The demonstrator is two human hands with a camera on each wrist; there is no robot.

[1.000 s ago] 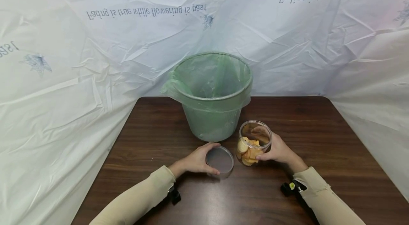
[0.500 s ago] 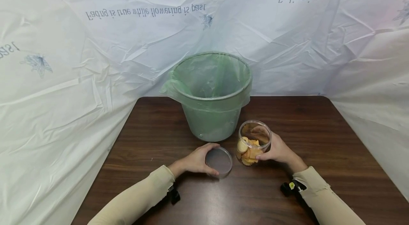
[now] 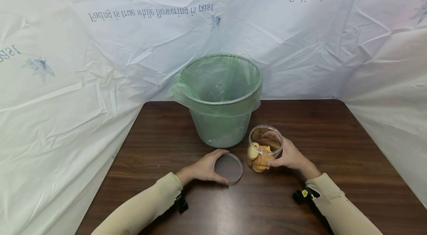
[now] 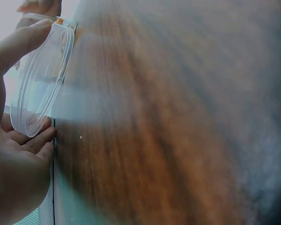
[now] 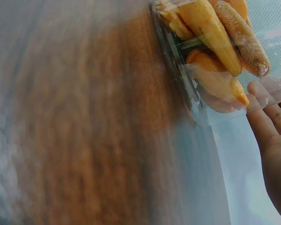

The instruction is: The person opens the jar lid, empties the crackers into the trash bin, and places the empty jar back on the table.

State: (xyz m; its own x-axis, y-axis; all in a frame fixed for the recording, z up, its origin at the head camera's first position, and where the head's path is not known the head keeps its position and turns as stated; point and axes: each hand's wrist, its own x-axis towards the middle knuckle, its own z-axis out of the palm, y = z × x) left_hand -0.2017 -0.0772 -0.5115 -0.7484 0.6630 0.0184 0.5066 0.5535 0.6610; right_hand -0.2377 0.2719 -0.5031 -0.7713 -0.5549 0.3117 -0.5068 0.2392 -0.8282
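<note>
My left hand (image 3: 207,168) grips a round clear plastic lid (image 3: 228,168) by its edge, thumb on the near side and fingers on the far side. In the left wrist view the lid (image 4: 43,79) shows its ridged rim between thumb and fingers. To its right, my right hand (image 3: 289,155) holds a clear plastic jar (image 3: 265,139) around its side. The jar's mouth is uncovered, and orange and pale snack pieces (image 3: 261,159) lie in its lower part. The right wrist view shows these snacks (image 5: 213,40) through the clear wall.
Behind the hands stands a mesh wastebasket (image 3: 221,127) lined with a green plastic bag (image 3: 186,92) folded over its rim. Everything is on a dark brown wooden table (image 3: 313,123). White printed sheeting (image 3: 133,42) hangs at the back and both sides.
The lid in my left hand has shifted very slightly left, away from the jar. My right hand and the jar stay in place.
</note>
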